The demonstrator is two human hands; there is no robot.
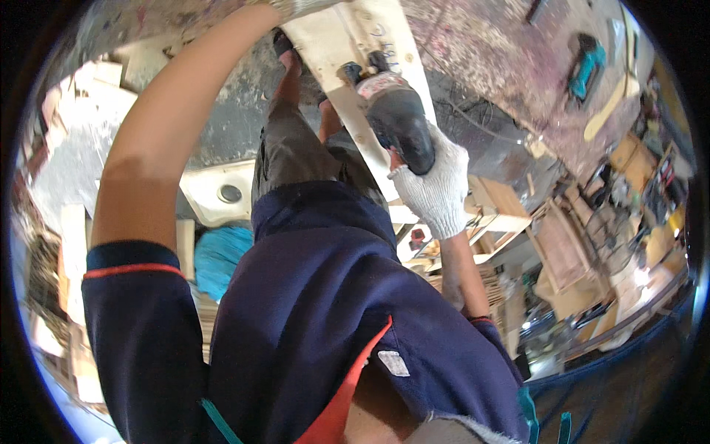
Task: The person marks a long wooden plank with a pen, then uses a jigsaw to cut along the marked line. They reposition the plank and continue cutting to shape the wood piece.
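Note:
My right hand (438,181), in a white knit glove, is wrapped round the rear of a black hand-held power tool (403,122). The tool's worn pale-and-red front section and small dark fittings point away from me, over a long pale wooden board (336,48). Dark handwritten marks show on the board's face. My left arm reaches to the top edge of the picture, where my left hand (299,6), also gloved, is at the board's far left edge. Its fingers are cut off by the frame, so their grip is hidden.
A teal-and-black power tool (586,66) lies on the stained surface at the far right, near a light wooden stick (606,111). Wooden frames (499,207) and scrap clutter the right side. To my left are a pale panel with a round hole (214,194) and a blue bundle (222,255).

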